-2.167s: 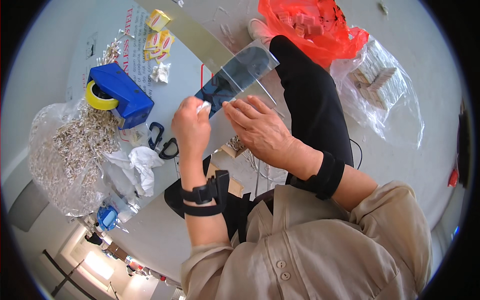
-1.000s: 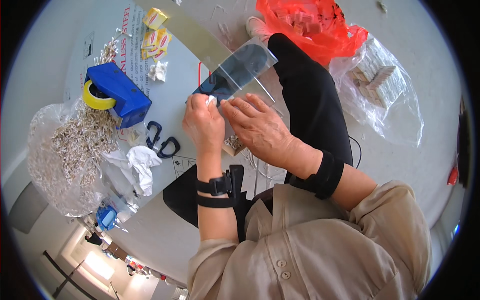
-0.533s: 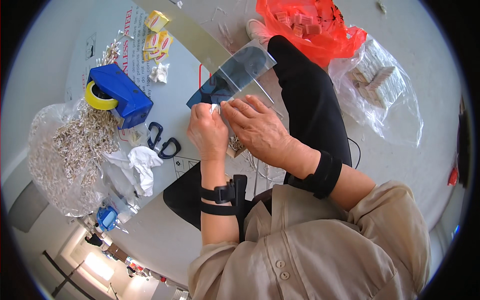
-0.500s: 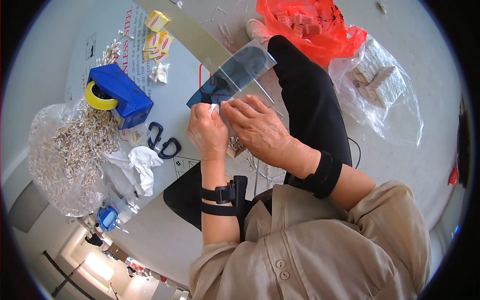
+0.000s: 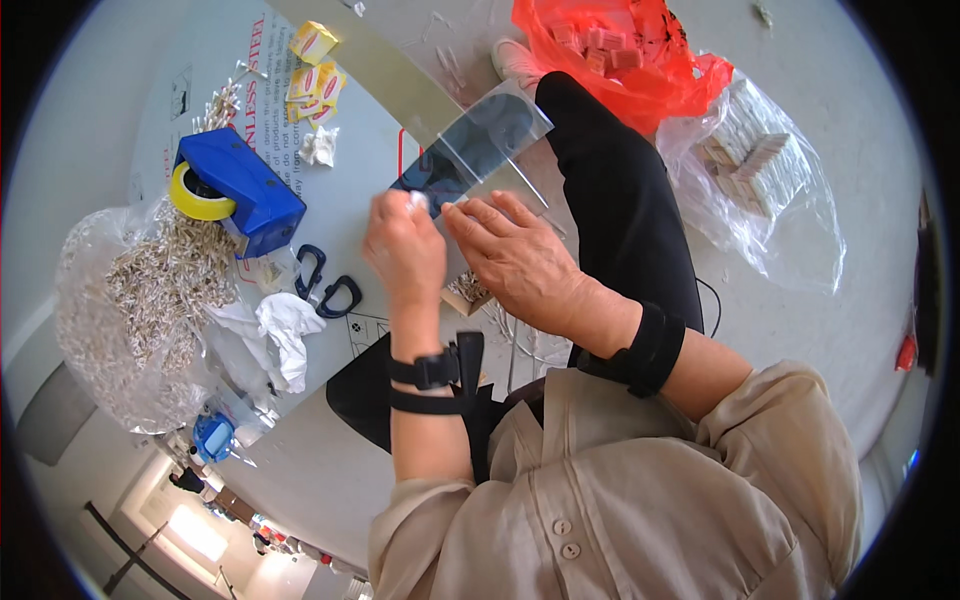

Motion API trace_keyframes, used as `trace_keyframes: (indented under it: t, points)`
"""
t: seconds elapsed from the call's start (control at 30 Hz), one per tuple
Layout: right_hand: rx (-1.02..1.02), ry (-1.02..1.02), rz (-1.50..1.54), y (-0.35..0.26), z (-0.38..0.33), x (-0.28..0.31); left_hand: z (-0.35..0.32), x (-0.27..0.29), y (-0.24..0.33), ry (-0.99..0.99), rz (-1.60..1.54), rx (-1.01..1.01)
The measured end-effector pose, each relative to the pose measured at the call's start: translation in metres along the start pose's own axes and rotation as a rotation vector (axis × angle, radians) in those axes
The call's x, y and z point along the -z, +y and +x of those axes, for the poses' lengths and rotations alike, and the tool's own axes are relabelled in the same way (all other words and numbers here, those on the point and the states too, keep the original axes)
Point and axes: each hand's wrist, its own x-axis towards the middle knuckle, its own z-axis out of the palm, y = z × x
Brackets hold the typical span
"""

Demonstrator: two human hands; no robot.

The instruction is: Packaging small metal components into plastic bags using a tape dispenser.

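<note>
Between both hands' pinched fingers (image 5: 470, 210) sits a clear plastic sleeve (image 5: 480, 140), seemingly gripped with white scrap.

I saw small yellow packets (image 5: 312, 62) far left of my grip, an orange bag (image 5: 640, 60) beyond it.

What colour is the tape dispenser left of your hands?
Blue, with a yellow roll; the tape dispenser shows clearly in the head view.

The left hand (image 5: 405, 245) is raised with its fingers curled shut; the right hand (image 5: 520, 262) lies palm-down just beside it, fingers extended forward.
</note>
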Motion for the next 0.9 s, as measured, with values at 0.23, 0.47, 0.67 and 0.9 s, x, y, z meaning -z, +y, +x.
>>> trace_keyframes:
  t: [0.23, 0.47, 0.67, 0.9]
  points:
    - [0.018, -0.004, 0.013, -0.004, -0.001, 0.001, 0.012, 0.0, -0.006, 0.01, 0.003, -0.017]
    - [0.025, 0.004, 0.014, 0.0, -0.002, 0.001, 0.002, -0.001, -0.001, 0.004, -0.054, 0.011]
    - [0.056, 0.045, -0.041, 0.002, -0.003, 0.0, -0.017, 0.004, 0.005, -0.096, -0.078, 0.01]
    - [0.014, 0.018, 0.036, -0.001, -0.003, 0.001, 0.016, 0.009, -0.017, -0.027, -0.267, 0.208]
